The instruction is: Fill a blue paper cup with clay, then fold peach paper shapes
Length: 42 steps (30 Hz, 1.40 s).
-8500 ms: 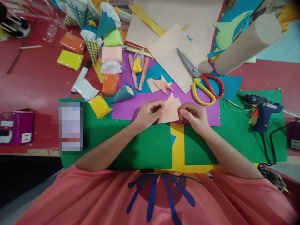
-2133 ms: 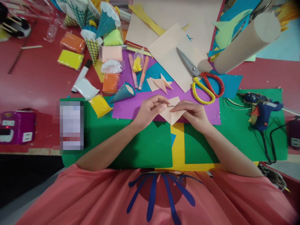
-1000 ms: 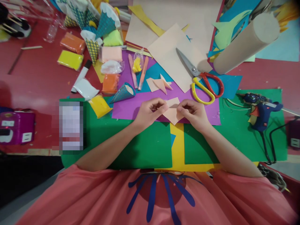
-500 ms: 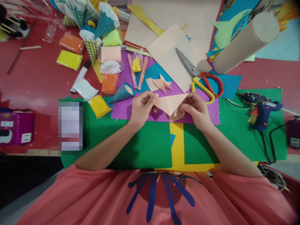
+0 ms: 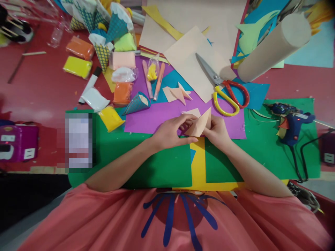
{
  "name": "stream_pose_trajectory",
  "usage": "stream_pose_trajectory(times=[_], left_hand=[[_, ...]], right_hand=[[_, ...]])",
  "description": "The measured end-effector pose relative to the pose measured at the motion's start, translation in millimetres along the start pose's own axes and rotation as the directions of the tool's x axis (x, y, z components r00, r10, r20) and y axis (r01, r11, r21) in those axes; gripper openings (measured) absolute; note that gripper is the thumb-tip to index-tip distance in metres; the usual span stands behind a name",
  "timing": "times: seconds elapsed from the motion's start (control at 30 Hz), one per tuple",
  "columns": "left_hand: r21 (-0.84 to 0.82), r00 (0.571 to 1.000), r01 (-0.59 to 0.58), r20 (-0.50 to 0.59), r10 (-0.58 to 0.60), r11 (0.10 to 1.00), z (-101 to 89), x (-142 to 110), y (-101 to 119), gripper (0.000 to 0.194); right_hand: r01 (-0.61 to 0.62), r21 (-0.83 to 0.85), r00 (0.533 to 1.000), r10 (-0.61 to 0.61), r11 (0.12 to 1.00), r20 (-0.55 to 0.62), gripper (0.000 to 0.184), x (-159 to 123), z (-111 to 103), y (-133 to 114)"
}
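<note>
A small peach paper piece, folded into a pointed shape, is held over the purple sheet in the middle of the table. My left hand pinches its left side with thumb and fingers. My right hand grips its right side, fingers curled behind the paper. A second small peach scrap lies flat just behind the held piece. Another folded peach shape rests further back on the purple sheet.
Scissors with yellow and red handles lie behind to the right, beside a cardboard tube. A blue glue gun rests on the green sheet at right. Coloured clay packs, a paper cone and markers crowd the back left.
The peach paper was spread open between both hands half a second ago. Now it is folded narrower and my hands have come closer together over it.
</note>
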<state>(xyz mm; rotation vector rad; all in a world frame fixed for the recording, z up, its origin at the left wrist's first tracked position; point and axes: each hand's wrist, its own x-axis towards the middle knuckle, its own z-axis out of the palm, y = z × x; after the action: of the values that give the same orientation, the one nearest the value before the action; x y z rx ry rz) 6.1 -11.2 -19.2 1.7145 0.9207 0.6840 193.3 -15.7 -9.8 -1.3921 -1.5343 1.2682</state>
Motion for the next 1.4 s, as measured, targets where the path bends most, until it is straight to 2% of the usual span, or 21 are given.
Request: stream_pose_trajectory(times=[0.17,0.27,0.37,0.5,0.63,0.8,0.97,1.1,1.2,1.27,1.37,1.4], left_hand=[[0.060,1.000,0.010,-0.012,-0.010,0.998,1.0,-4,4,0.045],[0.055,0.995,0.037,-0.089,-0.032,0.998,-1.8,-4,8,0.035],[-0.038,0.979,0.106,-0.170,-0.111,0.994,-4.6,1,7,0.028],[-0.209,0.959,0.170,-0.189,-0.211,0.963,-6.2,7,5,0.038],[-0.286,0.938,0.194,-0.227,-0.264,0.938,-6.7,9,6,0.046],[-0.354,0.923,0.172,-0.267,-0.276,0.919,-5.0,9,1,0.046],[-0.489,0.922,0.166,-0.230,-0.310,0.856,-4.1,8,-5,0.050],[-0.433,0.950,0.124,-0.207,-0.232,0.893,-5.4,6,0,0.061],[-0.342,0.952,0.171,-0.185,-0.245,0.924,-5.8,7,4,0.050],[-0.327,0.936,0.212,-0.204,-0.287,0.921,-6.1,8,3,0.043],[-0.360,0.895,0.232,-0.285,-0.343,0.904,-6.9,9,-2,0.041],[-0.384,0.881,0.226,-0.313,-0.356,0.895,-7.3,10,-3,0.040]], right_hand=[[0.009,-0.081,1.000,-0.009,0.997,0.002,0.036,-1,1,2],[0.012,-0.108,1.000,-0.010,0.994,0.025,0.028,-2,0,2],[0.031,-0.092,0.997,-0.024,0.995,0.070,0.029,-2,-1,0],[-0.016,-0.022,0.992,0.018,1.000,0.121,0.029,-2,-1,-3],[-0.062,0.047,0.987,0.054,0.997,0.149,0.027,-2,-2,-3],[-0.068,0.097,0.992,0.057,0.993,0.114,0.029,-2,-3,-1],[-0.072,0.106,0.995,0.063,0.992,0.083,0.034,-2,-2,2],[-0.032,0.065,0.998,0.028,0.997,0.063,0.036,-1,-2,3],[-0.016,0.052,0.994,0.010,0.999,0.108,0.037,-1,-2,1],[0.014,0.058,0.992,-0.021,0.998,0.125,0.037,0,-2,1],[0.097,0.135,0.991,-0.108,0.986,0.076,0.030,0,-2,1],[0.131,0.165,0.988,-0.142,0.977,0.057,0.033,0,-2,1]])
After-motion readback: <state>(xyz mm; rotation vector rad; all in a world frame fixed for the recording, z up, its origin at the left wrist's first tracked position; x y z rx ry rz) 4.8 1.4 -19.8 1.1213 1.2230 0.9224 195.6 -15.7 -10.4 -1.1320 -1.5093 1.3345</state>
